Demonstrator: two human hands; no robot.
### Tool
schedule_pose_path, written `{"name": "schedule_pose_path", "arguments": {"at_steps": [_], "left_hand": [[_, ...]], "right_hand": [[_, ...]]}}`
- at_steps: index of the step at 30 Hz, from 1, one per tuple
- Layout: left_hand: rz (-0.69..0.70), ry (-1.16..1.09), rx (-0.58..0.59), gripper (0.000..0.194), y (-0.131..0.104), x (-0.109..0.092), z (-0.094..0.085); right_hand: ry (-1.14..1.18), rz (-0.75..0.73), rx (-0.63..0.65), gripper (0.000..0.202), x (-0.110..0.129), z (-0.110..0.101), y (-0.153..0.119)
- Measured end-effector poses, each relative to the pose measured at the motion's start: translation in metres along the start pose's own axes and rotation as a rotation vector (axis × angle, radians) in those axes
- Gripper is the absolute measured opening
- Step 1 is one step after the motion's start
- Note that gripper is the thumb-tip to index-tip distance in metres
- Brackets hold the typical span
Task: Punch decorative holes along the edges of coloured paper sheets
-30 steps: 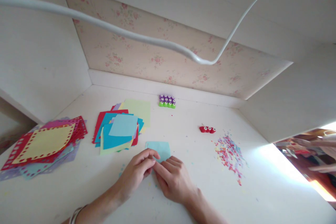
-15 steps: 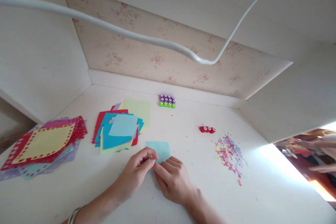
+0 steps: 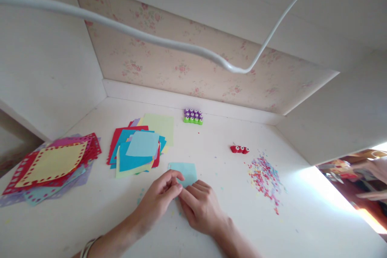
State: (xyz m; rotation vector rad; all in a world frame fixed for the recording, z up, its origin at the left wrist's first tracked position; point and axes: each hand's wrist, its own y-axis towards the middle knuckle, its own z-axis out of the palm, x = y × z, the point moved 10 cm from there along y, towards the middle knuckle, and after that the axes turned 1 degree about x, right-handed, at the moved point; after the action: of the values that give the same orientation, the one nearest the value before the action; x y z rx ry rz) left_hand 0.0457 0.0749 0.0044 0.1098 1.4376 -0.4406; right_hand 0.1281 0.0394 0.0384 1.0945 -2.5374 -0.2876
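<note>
A light blue sheet of paper (image 3: 186, 171) lies on the table before me, its near part covered by my hands. My left hand (image 3: 165, 193) is closed at its lower left, thumb and forefinger pinched together; whatever is between them is hidden. My right hand (image 3: 201, 205) rests against the paper's lower right, fingers curled under, with the forefinger reaching to the left fingertips. What it grips, if anything, cannot be seen. A few blue punched bits (image 3: 140, 195) are scattered left of the left hand.
Plain coloured sheets (image 3: 136, 157) are piled left of centre; sheets with punched borders (image 3: 54, 163) lie farther left. Purple and green craft punches (image 3: 193, 117) stand at the back, red ones (image 3: 240, 149) to the right. Confetti (image 3: 264, 179) is heaped nearby. A white cable (image 3: 151, 38) hangs across above.
My hands stay almost where they were, with only a slight shift at the left fingers. The paper has not visibly moved. At the far right, another person's arm has moved a little.
</note>
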Motion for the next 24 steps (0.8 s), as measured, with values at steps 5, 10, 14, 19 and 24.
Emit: {"name": "schedule_pose_path", "arguments": {"at_steps": [5,10,14,19,24], "left_hand": [[-0.053,-0.081,-0.031,0.021,-0.002,0.008,0.000],[-0.110,-0.109,-0.102,0.020,-0.001,0.013,-0.004],[-0.052,-0.044,-0.146,0.023,0.002,0.006,-0.013],[0.134,0.354,-0.207,0.024,-0.001,-0.015,-0.024],[0.443,0.822,-0.147,0.021,-0.012,-0.038,-0.002]], "right_hand": [[0.010,0.001,0.027,0.033,0.001,0.001,0.001],[0.069,0.017,0.035,0.040,0.000,0.000,0.003],[0.188,0.064,-0.038,0.041,-0.008,-0.009,0.001],[0.357,0.332,-0.249,0.026,-0.071,-0.030,0.007],[0.194,0.554,-0.237,0.024,-0.164,-0.036,0.037]]}}
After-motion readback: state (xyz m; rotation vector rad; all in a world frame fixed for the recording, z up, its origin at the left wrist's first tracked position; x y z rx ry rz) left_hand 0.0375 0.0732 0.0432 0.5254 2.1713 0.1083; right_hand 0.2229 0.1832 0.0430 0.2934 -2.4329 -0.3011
